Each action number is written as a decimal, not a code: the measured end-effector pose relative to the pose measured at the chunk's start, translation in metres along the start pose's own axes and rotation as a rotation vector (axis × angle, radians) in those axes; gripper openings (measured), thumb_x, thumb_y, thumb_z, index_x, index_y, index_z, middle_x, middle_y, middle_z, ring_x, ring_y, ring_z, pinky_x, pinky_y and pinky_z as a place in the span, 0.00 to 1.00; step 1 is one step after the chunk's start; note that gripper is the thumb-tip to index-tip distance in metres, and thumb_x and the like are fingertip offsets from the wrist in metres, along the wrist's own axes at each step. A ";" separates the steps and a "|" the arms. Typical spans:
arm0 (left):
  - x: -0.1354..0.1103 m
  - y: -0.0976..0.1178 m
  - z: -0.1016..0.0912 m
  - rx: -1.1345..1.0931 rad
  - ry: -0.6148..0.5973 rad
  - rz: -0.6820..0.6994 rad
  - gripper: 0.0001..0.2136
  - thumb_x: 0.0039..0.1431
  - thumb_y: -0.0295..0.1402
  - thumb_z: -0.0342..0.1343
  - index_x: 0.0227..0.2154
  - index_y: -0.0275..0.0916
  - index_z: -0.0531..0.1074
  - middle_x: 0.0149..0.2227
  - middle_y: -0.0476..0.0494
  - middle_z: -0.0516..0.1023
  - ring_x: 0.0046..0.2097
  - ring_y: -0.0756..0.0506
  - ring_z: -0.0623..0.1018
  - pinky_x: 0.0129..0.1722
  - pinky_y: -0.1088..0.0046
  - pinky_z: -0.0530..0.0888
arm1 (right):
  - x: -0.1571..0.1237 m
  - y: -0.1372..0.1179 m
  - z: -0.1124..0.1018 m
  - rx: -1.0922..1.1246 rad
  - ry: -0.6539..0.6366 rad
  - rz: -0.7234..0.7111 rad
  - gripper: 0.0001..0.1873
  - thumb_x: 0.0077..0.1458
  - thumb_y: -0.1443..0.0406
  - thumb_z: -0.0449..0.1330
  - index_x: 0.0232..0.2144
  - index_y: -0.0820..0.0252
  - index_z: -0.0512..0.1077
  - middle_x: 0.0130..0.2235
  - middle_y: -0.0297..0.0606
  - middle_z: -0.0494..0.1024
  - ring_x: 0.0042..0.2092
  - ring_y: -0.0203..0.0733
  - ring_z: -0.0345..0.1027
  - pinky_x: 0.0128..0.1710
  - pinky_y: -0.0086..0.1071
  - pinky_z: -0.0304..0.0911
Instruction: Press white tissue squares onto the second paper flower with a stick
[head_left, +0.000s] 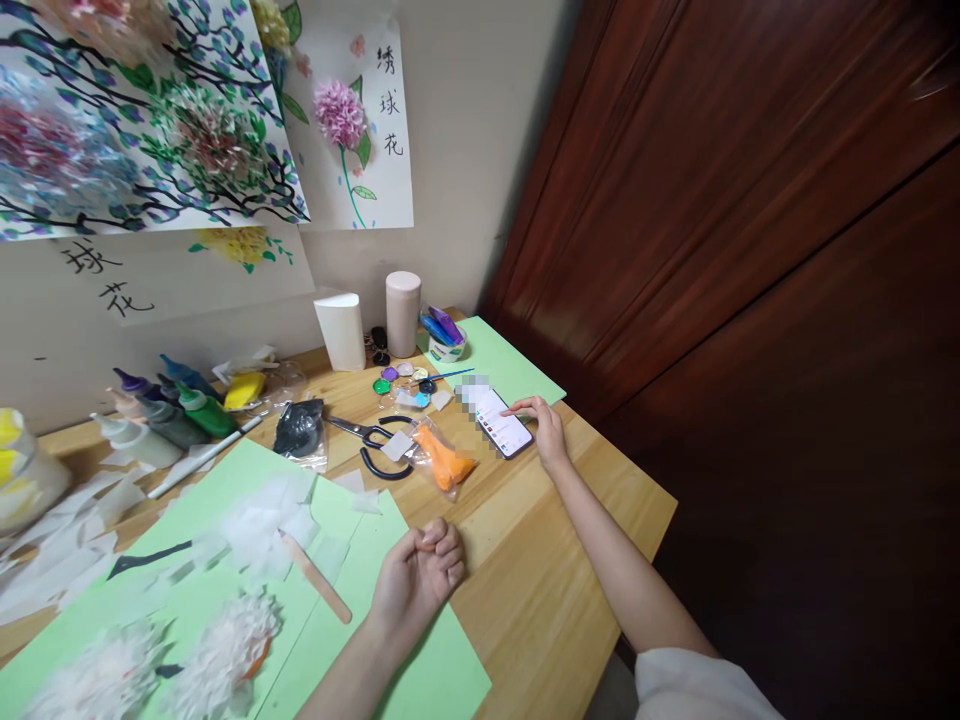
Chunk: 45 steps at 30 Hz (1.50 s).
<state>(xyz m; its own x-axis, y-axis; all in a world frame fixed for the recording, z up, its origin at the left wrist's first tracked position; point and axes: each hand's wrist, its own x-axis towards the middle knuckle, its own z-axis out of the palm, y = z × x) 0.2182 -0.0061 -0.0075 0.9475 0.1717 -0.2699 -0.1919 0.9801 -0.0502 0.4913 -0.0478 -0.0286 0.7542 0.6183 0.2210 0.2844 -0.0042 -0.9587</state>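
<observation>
- At the rear of the wooden table: white tub, containing upright purple and blue packets.
- Beside the tub: pale pink lidded cylinder and white container; contents cannot be seen.
- In front of these: small paint pots, including purple and green.
- At centre: clear bag holding an orange lump; farther left, second clear bag holding a black mass.
- Left rear: nozzle-topped bottles, including a green bottle.
- Right hand: fingers bent and partly extended; index fingertip at the screen edge of the phone.
- Phone position: flat, screen up, right of the orange lump's bag, near the rear green sheet.
- Left hand: palm up, fingers curled into a loose fist, beside the front green sheet's edge; whether anything is inside cannot be told.
- Wall poster: handwritten "绣球花", vertical. Lower poster: "球花" visible.
- Tub label and phone text: too small to read; phone partly pixelated.
</observation>
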 end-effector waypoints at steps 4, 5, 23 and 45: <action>0.000 0.000 0.000 0.006 0.003 0.001 0.08 0.49 0.21 0.48 0.19 0.35 0.57 0.23 0.51 0.53 0.24 0.53 0.57 0.26 0.78 0.59 | 0.005 0.002 -0.005 0.015 0.033 0.062 0.21 0.58 0.51 0.45 0.32 0.59 0.69 0.35 0.40 0.78 0.42 0.41 0.71 0.46 0.36 0.61; 0.000 0.000 0.001 0.007 0.005 0.002 0.08 0.49 0.21 0.48 0.19 0.35 0.57 0.23 0.50 0.53 0.24 0.53 0.57 0.26 0.78 0.59 | 0.007 0.003 -0.008 0.015 0.037 0.084 0.19 0.56 0.51 0.48 0.35 0.59 0.69 0.37 0.40 0.77 0.42 0.41 0.70 0.45 0.36 0.62; 0.000 0.000 0.003 0.006 0.014 0.002 0.08 0.49 0.20 0.48 0.19 0.35 0.58 0.23 0.50 0.54 0.24 0.53 0.58 0.26 0.78 0.58 | 0.005 -0.009 -0.051 0.000 -0.426 0.285 0.33 0.31 0.64 0.72 0.44 0.58 0.69 0.40 0.37 0.70 0.40 0.37 0.65 0.46 0.36 0.63; -0.001 -0.001 0.001 -0.011 0.007 -0.007 0.08 0.49 0.21 0.49 0.18 0.35 0.58 0.23 0.50 0.53 0.24 0.53 0.57 0.26 0.79 0.58 | 0.005 0.011 -0.007 -0.560 -0.019 0.075 0.22 0.58 0.50 0.43 0.34 0.56 0.71 0.38 0.41 0.74 0.43 0.47 0.66 0.43 0.39 0.59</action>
<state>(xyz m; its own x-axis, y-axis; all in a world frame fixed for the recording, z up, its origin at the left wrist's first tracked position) 0.2178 -0.0070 -0.0064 0.9468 0.1644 -0.2767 -0.1884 0.9801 -0.0623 0.5024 -0.0499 -0.0369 0.7751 0.6145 0.1472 0.5048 -0.4620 -0.7292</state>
